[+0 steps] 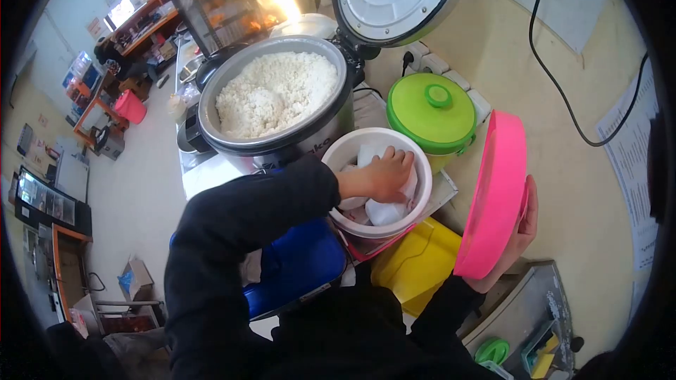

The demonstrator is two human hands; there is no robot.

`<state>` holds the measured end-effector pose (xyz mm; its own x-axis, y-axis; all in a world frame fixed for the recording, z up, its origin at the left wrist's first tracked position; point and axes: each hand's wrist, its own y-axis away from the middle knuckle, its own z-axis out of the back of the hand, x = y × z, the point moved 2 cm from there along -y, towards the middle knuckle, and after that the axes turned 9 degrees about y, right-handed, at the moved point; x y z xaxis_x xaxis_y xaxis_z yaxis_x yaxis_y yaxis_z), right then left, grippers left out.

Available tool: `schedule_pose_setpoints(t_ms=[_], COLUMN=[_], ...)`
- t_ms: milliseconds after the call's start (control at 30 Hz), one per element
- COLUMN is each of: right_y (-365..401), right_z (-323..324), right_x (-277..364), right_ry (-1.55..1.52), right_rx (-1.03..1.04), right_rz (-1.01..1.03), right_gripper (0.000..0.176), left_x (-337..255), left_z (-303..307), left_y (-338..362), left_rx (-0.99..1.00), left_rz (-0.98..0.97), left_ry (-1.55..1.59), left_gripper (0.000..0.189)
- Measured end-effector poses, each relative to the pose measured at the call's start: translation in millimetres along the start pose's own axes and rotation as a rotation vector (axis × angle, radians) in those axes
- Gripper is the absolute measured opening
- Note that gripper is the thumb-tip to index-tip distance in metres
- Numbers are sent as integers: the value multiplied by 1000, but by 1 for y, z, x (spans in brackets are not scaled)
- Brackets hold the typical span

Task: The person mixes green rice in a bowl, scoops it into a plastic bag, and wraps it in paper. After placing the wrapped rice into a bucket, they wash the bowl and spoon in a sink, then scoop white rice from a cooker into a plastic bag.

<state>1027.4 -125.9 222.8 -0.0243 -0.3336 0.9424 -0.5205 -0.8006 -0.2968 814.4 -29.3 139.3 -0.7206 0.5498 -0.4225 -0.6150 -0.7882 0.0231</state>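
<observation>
while i watch through the head camera, the relation i judge any move to hang on is straight below the left hand (386, 174): it sits inside the white-lined tub (424, 190), knuckles up, fingers bent over the white wrapped bundles (386, 212). it touches them, but i can't tell whether it is clamped on one, since its underside is hidden. the bundles lie at and around its palm, the paler, rounder one towards the tub's near side; i can make out no clear long axis on them. the right hand (508, 253) is the farther one, outside the tub and clamped on the pink lid (491, 193). i see that lid nearly edge-on, its long axis running steeply, top end leaning right, well apart from the tub's right side.
</observation>
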Motion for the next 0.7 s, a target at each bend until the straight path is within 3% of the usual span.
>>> schedule_pose_setpoints(t_ms=[33,133,233,333,367,467,500,533,600,633,700], right_y=[4,7,7,7,7,10,8,7,8,8,8], right_z=[2,6,-2,-21,-30,-41,-39,-35,-32,-32,-32], right_x=[1,-7,-11,-6,-6,-7,-10,-17,-25,-27,-28], right_ry=[-8,-78,-89,-23,4,-58,-46,-37,-35,-41,-82], right_rx=[1,13,16,41,50,121,153,171,170,153,138], right_rz=[2,1,6,55,81,70,73,75,58,46,37], right_gripper=[43,44,46,50,52,55,53,50,49,51,51], left_x=[-5,17,12,0,5,-6,-24,-27,-52,-62,-74], left_z=[5,-14,17,15,7,63,101,116,146,149,131], left_y=[-4,-7,19,32,25,56,86,119,191,226,273], left_rx=[105,-85,-75,-139,-67,284,425,402,577,554,490], left_rz=[8,-153,-258,-207,-256,-5,166,113,401,436,466], left_ry=[53,237,207,27,-81,317,308,261,153,87,30], left_gripper=[88,74,56,49,59,73,85,86,94,97,79])
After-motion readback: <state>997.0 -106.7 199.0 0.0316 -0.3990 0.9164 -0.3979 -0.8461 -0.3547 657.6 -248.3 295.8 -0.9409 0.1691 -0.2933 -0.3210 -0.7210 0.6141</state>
